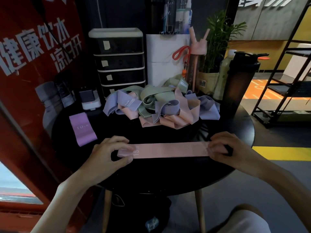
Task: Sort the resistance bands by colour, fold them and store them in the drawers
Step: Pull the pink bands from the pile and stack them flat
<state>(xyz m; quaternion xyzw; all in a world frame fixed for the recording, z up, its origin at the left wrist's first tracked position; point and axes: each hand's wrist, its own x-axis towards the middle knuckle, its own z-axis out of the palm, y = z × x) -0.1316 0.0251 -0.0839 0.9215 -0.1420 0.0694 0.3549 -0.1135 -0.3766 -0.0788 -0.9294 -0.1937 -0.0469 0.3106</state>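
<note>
On table (168,175): drawers (120,63) closed; left hand (109,152), right hand (225,147) pinch pink band (170,149).

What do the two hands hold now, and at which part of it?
The pink band: the left hand pinches its end by the 15 mark, the right hand pinches the other end.

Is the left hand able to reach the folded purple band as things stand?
Probably yes. The folded purple band lies flat on the black table just beyond the left hand, with bare tabletop between them. But that hand grips the pink band, so it must let go first.
</note>
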